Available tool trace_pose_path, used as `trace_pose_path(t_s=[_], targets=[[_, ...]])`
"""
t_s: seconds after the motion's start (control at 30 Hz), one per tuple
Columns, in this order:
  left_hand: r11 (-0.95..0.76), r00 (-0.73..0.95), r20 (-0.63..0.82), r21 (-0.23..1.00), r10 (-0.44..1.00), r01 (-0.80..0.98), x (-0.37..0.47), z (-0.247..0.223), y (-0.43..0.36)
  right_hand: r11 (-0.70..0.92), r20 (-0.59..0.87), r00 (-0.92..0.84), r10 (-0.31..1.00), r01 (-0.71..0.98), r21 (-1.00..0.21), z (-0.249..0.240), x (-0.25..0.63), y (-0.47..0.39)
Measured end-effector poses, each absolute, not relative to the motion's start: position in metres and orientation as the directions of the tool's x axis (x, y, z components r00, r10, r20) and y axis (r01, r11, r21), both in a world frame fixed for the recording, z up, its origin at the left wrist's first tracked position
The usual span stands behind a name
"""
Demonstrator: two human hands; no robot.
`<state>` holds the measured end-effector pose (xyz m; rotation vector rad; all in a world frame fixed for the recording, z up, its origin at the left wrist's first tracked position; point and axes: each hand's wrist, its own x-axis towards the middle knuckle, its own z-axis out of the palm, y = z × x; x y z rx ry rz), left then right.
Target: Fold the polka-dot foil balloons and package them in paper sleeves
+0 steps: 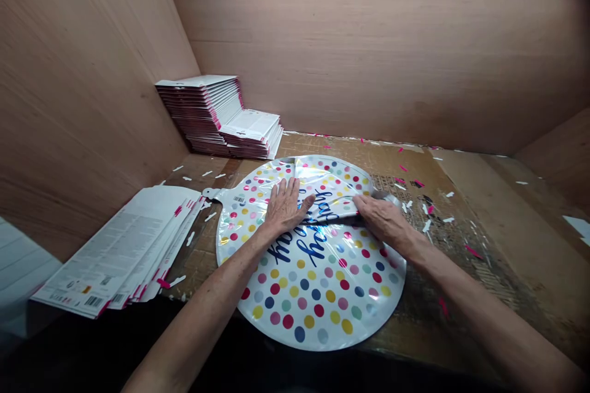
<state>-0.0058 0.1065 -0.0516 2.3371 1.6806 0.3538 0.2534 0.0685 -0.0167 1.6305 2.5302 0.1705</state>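
"Where the frame ends at far left, what shows?"

"Pale, blurred object (23, 276), cut off by the edge; identity unclear. Beside it, printed white sleeves (115, 245) lie fanned, overlapping; small print unreadable, lower ones mostly covered. Farther back, a stack of folded cards (196, 113), white with pink edges, stands by the wooden side panel (78, 73)."

"And the middle?"

"Round foil balloon (332, 258), flat, dotted in many colours, lying on the cardboard (488, 209) with its near rim over a dark area too dim to make out. Its neck (212, 194) points left, towards the sleeves. Blue lettering (316, 245) is broken by a crease and partly covered, so not fully legible."

"Grip?"

"Left hand (286, 207) pressed flat on the foil, fingers spread wide, nothing enclosed. Right hand (380, 216) curled narrow, holding the balloon's folded edge at its right side; some fingertips hidden, so their exact placing cannot be told. Both forearms run out of frame."

"Right of that?"

"White and pink scraps (428, 225) scattered on the cardboard. At the far edge a white piece (578, 228), cropped. Upper corner lost in shadow."
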Motion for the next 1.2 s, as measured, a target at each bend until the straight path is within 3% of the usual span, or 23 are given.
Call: trace_pose_path(t_s=[0.17, 0.23, 0.3, 0.4, 0.5, 0.57, 0.63, 0.73, 0.9, 1.0, 1.1, 1.2], targets=[[-0.317, 0.326, 0.043, 0.384, 0.944, 0.867, -0.007, -0.036, 0.102, 0.176, -0.142, -0.148, 0.979, 0.96, 0.216, 0.006, 0.257, 0.013], [-0.436, 0.407, 0.159, 0.376, 0.899, 0.818, -0.003, -0.028, 0.08, 0.127, -0.117, -0.103, 0.988, 0.967, 0.22, 0.013, 0.238, -0.004], [-0.647, 0.564, 0.324, 0.292, 0.76, 0.704, 0.002, -0.024, 0.048, 0.13, -0.051, -0.123, 0.991, 0.977, 0.167, 0.016, 0.212, -0.019], [-0.794, 0.657, 0.461, 0.215, 0.596, 0.569, -0.001, -0.03, 0.006, 0.353, 0.104, -0.344, 0.933, 0.932, -0.083, 0.017, 0.185, -0.043], [-0.768, 0.543, 0.55, 0.366, 0.634, 0.526, -0.026, -0.042, -0.006, 0.69, 0.284, -0.629, 0.724, 0.665, -0.284, 0.009, 0.188, -0.06], [-0.766, 0.531, 0.552, 0.488, 0.642, 0.419, -0.05, -0.044, -0.001, 0.775, 0.386, -0.674, 0.63, 0.574, -0.264, -0.002, 0.202, -0.058], [-0.776, 0.607, 0.517, 0.556, 0.603, 0.298, -0.072, -0.042, 0.004, 0.783, 0.435, -0.666, 0.606, 0.595, -0.181, -0.015, 0.213, -0.047], [-0.792, 0.659, 0.479, 0.521, 0.58, 0.318, -0.091, -0.039, -0.001, 0.799, 0.387, -0.719, 0.577, 0.594, -0.089, -0.028, 0.215, -0.03], [-0.668, 0.506, 0.452, 0.347, 0.734, 0.659, -0.098, -0.043, -0.037, 0.756, 0.142, -0.744, 0.654, 0.63, -0.177, -0.018, 0.194, -0.026], [-0.556, 0.37, 0.443, 0.431, 0.816, 0.711, -0.098, -0.05, -0.047, 0.645, 0.061, -0.667, 0.743, 0.688, -0.334, -0.008, 0.179, -0.01], [-0.334, 0.076, 0.42, 0.586, 0.905, 0.738, -0.096, -0.057, -0.045, 0.407, -0.007, -0.461, 0.887, 0.79, -0.458, -0.007, 0.159, 0.018], [-0.111, -0.151, 0.318, 0.673, 0.936, 0.731, -0.093, -0.062, -0.038, 0.229, -0.036, -0.269, 0.962, 0.876, -0.425, -0.015, 0.136, 0.04]])
